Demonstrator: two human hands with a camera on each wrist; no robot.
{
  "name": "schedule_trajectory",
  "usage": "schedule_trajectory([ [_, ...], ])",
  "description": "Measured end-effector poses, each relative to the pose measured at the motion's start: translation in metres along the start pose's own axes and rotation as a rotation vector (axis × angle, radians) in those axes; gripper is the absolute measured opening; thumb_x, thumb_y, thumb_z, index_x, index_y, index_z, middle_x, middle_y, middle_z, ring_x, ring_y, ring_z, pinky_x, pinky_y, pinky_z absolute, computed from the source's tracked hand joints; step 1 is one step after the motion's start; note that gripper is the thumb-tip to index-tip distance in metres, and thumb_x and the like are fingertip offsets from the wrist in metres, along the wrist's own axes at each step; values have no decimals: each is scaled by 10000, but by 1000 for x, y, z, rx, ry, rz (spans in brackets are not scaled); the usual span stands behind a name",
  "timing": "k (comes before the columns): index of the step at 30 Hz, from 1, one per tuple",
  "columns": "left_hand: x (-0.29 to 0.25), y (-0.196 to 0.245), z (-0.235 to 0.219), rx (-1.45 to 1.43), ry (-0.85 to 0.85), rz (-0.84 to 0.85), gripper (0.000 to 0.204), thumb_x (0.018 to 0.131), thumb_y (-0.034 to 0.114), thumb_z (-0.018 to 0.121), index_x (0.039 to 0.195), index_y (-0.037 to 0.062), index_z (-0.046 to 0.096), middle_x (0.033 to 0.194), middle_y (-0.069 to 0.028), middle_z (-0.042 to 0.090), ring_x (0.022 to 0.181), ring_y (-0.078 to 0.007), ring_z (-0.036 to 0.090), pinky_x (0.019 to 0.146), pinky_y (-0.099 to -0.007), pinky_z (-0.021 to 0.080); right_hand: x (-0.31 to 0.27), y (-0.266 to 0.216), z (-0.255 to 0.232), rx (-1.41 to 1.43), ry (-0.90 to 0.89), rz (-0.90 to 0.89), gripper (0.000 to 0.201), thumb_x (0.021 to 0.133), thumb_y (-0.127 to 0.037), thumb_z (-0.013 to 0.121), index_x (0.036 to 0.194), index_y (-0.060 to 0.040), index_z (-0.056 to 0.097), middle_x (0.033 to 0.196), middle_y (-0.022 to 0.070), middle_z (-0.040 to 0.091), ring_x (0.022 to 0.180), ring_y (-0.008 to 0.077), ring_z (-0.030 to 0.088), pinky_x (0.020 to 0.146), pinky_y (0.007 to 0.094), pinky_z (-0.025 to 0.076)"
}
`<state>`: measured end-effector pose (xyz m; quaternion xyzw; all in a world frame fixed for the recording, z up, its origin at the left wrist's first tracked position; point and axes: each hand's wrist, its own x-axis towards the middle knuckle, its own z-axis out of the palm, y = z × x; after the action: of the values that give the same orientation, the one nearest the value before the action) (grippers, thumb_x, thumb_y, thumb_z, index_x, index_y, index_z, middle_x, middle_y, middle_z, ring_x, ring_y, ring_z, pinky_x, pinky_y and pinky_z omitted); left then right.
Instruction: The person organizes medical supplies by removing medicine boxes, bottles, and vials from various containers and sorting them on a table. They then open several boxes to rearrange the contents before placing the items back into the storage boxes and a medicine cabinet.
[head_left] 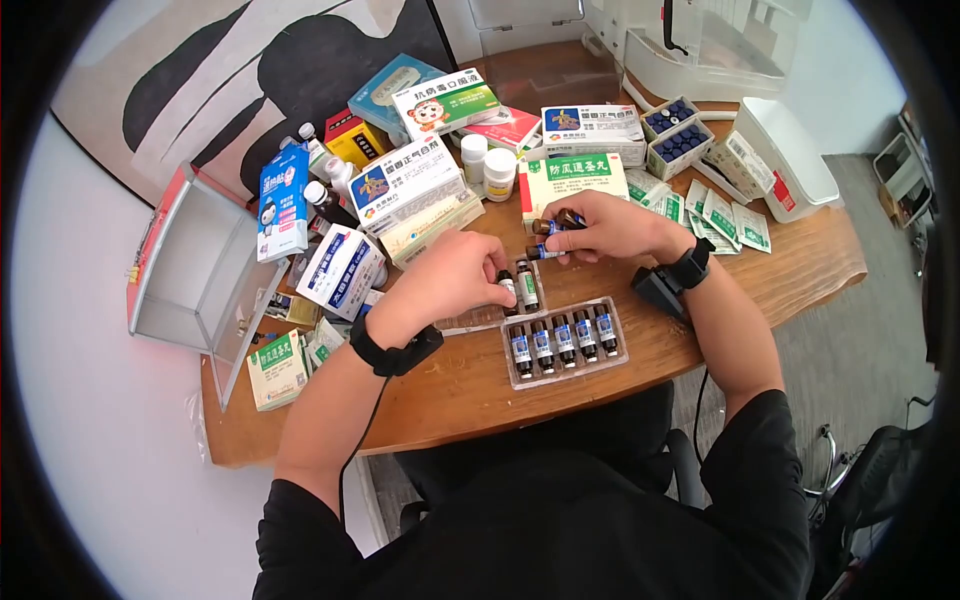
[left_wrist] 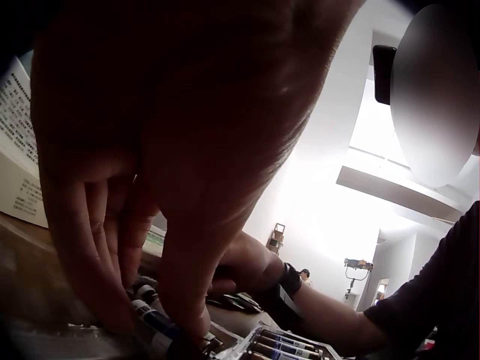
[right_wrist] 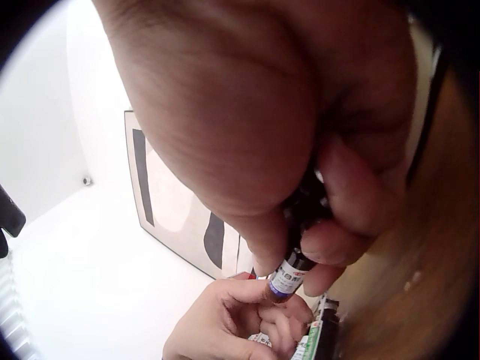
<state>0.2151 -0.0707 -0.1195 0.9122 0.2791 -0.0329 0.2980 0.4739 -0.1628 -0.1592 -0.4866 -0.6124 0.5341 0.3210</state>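
The work in hand is the handling of small bottles over two clear plastic trays. The left hand (head_left: 440, 280) is closed at the fingertips, pinching a dark bottle (head_left: 507, 286) at the far tray (head_left: 472, 323), where a green-labelled bottle (head_left: 527, 287) lies just beside it. The right hand (head_left: 612, 230) is curled round several blue-labelled bottles (head_left: 547, 227), their ends sticking out to the left. The near tray (head_left: 514, 379) holds five blue-labelled bottles (head_left: 565, 341) in a row.

As a judgement, the next move calls for a steady pinch on the left and a firm curl on the right, since the loose bunch could slip or roll, and for lining up each bottle with its slot.

The near tray sits close to the far tray, leaving little gap between them. Bare wood of the desk (head_left: 450, 410) shows between the near tray and the near edge, and more to the right. At the far side, a green-and-white box (head_left: 571, 190) stands just beyond the right hand, with white pill bottles (head_left: 498, 176) to its left; stacked boxes (head_left: 408, 187) crowd the left forearm's side.
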Motion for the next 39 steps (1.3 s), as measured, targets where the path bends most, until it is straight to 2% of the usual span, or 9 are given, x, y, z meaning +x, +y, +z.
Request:
schedule_trajectory([
  [9,-1,-7,8,15,20,45,400,761,167,963,1040,-44,769,849,-144,785,785,-232,766,743,-350,599,3,6,-4,30,-23,-20,274,1076,-224,729,1170,28,677,858,36,735,612,60,533,577,253,453],
  [13,-1,-10,11,-15,35,65,387,756,147,959,1022,-48,756,846,-156,781,785,-250,767,744,-360,601,3,4,-2,41,-13,29,271,1074,-224,731,1171,25,680,856,34,731,617,57,531,576,248,447],
  [19,-3,-7,12,51,63,61,371,748,122,945,998,-47,729,836,-166,768,794,-285,768,741,-383,600,5,8,-3,36,-33,5,247,1074,-221,734,1163,6,691,856,27,728,617,56,524,573,243,436],
  [25,-8,-6,16,186,124,161,372,749,110,936,1004,-55,720,865,-169,761,806,-276,768,734,-378,597,2,2,0,53,-52,-14,233,1067,-201,742,1163,4,690,859,28,731,621,52,531,570,241,435],
  [28,-9,5,11,36,145,122,392,764,124,939,1025,-62,713,871,-163,760,795,-256,766,736,-365,600,0,-2,4,70,-50,-6,238,1064,-200,746,1170,4,685,865,30,733,627,52,540,569,239,438],
  [30,-8,14,9,-109,297,131,402,786,135,935,1063,-58,715,879,-149,769,783,-230,771,740,-347,604,-1,-4,6,67,-48,-15,233,1062,-198,747,1170,-3,679,870,37,734,634,59,551,577,238,445],
  [34,0,31,10,-278,219,111,331,856,139,896,1091,-35,740,923,-133,792,794,-213,777,742,-335,608,-1,-7,9,126,-56,-56,222,1061,-204,750,1157,-16,681,881,47,738,646,72,567,592,245,455],
  [37,4,25,14,-357,208,51,267,895,131,863,1080,-26,754,932,-134,793,787,-217,765,753,-333,605,-3,-8,11,132,-12,-21,226,1070,-208,740,1171,-18,671,873,44,730,646,72,573,579,246,449],
  [39,1,23,10,-291,192,71,248,901,123,855,1080,-20,759,927,-127,789,809,-212,762,768,-330,603,1,-2,11,157,5,-49,240,1080,-211,726,1199,-14,658,858,42,727,641,72,584,557,250,440],
])
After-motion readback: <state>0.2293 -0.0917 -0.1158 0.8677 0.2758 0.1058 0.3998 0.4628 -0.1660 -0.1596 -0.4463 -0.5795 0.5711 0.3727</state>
